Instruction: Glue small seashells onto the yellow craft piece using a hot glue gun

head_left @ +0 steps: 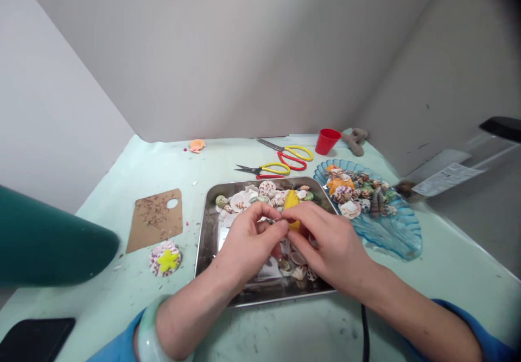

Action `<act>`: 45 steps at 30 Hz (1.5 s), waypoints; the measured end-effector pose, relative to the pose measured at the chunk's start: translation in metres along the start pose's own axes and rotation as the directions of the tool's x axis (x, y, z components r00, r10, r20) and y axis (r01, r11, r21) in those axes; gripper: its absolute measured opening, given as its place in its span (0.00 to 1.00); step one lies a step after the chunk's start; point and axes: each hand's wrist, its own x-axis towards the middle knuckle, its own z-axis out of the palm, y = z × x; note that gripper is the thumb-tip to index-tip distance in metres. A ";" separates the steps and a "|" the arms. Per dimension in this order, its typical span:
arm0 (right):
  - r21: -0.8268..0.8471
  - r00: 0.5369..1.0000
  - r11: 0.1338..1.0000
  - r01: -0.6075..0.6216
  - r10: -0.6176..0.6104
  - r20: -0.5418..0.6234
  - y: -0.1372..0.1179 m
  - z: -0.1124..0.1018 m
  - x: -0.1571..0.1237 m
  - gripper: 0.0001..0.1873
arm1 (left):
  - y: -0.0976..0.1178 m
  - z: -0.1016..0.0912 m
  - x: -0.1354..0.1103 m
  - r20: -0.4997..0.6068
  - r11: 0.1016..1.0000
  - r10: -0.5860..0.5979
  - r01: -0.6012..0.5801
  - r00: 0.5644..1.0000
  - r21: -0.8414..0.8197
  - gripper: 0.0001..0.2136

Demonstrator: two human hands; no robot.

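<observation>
Over a metal tray (202, 248) of seashells, my left hand (254, 237) and my right hand (325, 237) meet fingertip to fingertip. Both are closed in a pinch around something small and dark, too small to name and mostly covered by the fingers. White, spotted and greenish shells (240, 200) lie in the tray behind my hands, with more shells (299, 271) below them. A bright yellow piece (291, 199) shows just behind the fingertips, partly hidden by my right hand.
Two pairs of scissors (268, 169) (299, 150) lie behind the tray. To the right are a blue shell-shaped dish (401, 237) of shells and a red cup (327, 141). A brown card (150, 223), a shell with a yellow flower shape (167, 261) and a green cylinder (52, 237) stand left.
</observation>
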 end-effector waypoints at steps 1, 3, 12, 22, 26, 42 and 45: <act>-0.006 1.000 1.000 0.005 -0.005 0.001 0.000 0.000 0.000 0.12 | 0.000 0.000 0.000 0.002 1.000 0.002 -0.002 1.000 -0.004 0.08; -0.017 1.000 1.000 0.006 -0.006 0.006 0.000 0.000 0.001 0.12 | 0.000 0.000 0.000 0.000 1.000 0.002 -0.002 1.000 -0.008 0.08; -0.062 1.000 0.998 0.010 -0.009 0.001 0.000 0.000 0.000 0.09 | 0.004 0.001 -0.003 0.019 0.994 -0.022 0.024 1.000 -0.103 0.07; -0.072 1.000 0.997 0.006 -0.006 -0.003 -0.002 0.000 0.000 0.09 | 0.005 0.001 -0.002 0.031 0.993 0.003 0.001 1.000 -0.119 0.07; -0.066 1.000 0.998 -0.009 0.008 -0.014 -0.001 0.001 0.000 0.09 | 0.005 0.001 -0.003 0.038 0.990 0.017 -0.011 0.999 -0.137 0.07; -0.047 0.998 0.998 -0.036 0.033 -0.059 -0.001 0.001 -0.001 0.07 | 0.005 0.000 -0.003 -0.006 0.974 0.062 -0.062 0.998 -0.220 0.10; -0.055 0.997 0.998 -0.043 0.039 -0.073 -0.002 0.001 0.000 0.06 | 0.004 0.000 -0.002 -0.001 0.978 0.063 -0.062 0.998 -0.197 0.09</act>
